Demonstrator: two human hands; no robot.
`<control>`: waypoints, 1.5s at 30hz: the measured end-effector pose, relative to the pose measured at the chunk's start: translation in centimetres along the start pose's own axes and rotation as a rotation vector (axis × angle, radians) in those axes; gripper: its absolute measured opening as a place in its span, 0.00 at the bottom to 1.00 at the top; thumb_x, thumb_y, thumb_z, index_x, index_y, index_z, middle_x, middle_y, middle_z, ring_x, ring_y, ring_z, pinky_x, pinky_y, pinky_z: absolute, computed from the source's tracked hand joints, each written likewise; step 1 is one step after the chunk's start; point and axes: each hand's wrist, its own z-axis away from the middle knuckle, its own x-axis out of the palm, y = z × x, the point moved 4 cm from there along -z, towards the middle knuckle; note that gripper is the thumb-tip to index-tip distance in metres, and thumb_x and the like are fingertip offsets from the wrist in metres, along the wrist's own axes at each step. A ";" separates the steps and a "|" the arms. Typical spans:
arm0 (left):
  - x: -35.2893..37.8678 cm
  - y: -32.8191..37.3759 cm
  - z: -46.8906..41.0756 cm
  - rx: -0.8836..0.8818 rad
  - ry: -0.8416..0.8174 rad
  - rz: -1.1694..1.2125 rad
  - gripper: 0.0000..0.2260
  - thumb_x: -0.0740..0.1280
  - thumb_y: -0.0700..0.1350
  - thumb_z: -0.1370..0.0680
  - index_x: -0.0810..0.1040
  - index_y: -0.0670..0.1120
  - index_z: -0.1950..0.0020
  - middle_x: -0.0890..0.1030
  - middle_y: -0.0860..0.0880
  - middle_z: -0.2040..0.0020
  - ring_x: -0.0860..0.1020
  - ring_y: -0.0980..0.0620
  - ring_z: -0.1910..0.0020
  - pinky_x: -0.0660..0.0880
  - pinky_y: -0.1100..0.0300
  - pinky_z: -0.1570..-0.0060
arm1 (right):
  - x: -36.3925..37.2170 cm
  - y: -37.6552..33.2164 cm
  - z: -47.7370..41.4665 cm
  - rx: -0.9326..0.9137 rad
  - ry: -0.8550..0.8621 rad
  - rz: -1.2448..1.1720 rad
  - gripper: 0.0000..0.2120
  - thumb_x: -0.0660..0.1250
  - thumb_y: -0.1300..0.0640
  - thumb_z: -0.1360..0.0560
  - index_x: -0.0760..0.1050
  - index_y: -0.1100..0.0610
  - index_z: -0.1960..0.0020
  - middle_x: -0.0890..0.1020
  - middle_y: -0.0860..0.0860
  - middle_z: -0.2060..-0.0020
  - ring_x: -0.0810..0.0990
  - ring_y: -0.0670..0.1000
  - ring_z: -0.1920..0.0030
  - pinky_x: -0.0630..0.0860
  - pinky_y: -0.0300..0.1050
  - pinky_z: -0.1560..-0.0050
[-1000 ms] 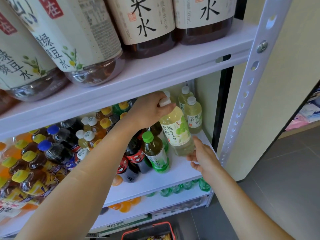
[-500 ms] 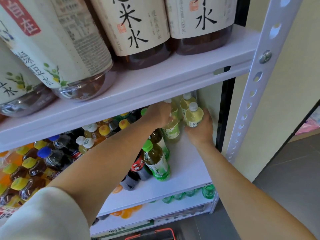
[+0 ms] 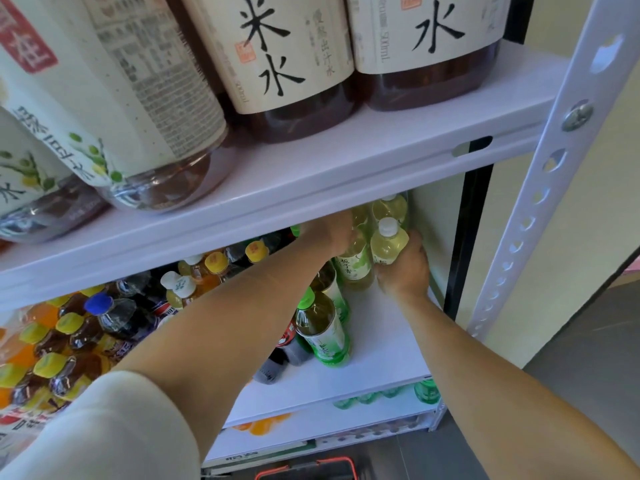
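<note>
Beneath the upper shelf (image 3: 346,161), left hand (image 3: 330,233) grips one pale bottle (image 3: 356,270), right hand (image 3: 405,270) a second bottle (image 3: 388,244).

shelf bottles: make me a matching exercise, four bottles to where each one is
1 white-capped pale yellow plastic bottle
2 green-capped green tea bottle
3 blue-capped dark soda bottle
4 big brown bottle with cream label

a top white shelf
b gripped by right hand
c between the two forearms, ungripped
d left part of middle shelf

Pairs: 1-b, 2-c, 3-d, 4-a

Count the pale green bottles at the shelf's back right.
4: one bottle in the right hand, one under the left hand, two behind them; more may be hidden.
</note>
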 end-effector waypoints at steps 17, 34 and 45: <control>-3.2 2.7 18.8 0.105 0.099 1.389 0.24 0.70 0.54 0.26 0.71 0.50 0.32 0.83 0.55 0.47 0.81 0.60 0.48 0.77 0.66 0.49 | -9.7 -6.7 13.9 -0.214 -0.183 -0.601 0.28 0.82 0.52 0.39 0.73 0.40 0.44 0.83 0.38 0.52 0.82 0.38 0.53 0.76 0.29 0.58; -3.5 -0.9 24.6 0.051 0.451 2.013 0.19 0.73 0.50 0.33 0.79 0.53 0.42 0.84 0.49 0.51 0.82 0.47 0.49 0.79 0.52 0.52 | -11.5 -5.5 21.1 0.447 -0.908 -0.816 0.39 0.62 0.25 0.33 0.76 0.50 0.33 0.81 0.58 0.39 0.82 0.58 0.44 0.81 0.54 0.48; -2.6 -1.4 24.4 0.012 0.202 2.110 0.32 0.74 0.65 0.33 0.76 0.50 0.34 0.81 0.47 0.38 0.77 0.45 0.35 0.71 0.42 0.34 | -10.9 -5.6 22.9 0.414 -0.690 -1.265 0.30 0.85 0.49 0.44 0.81 0.57 0.45 0.83 0.63 0.52 0.83 0.61 0.60 0.81 0.44 0.66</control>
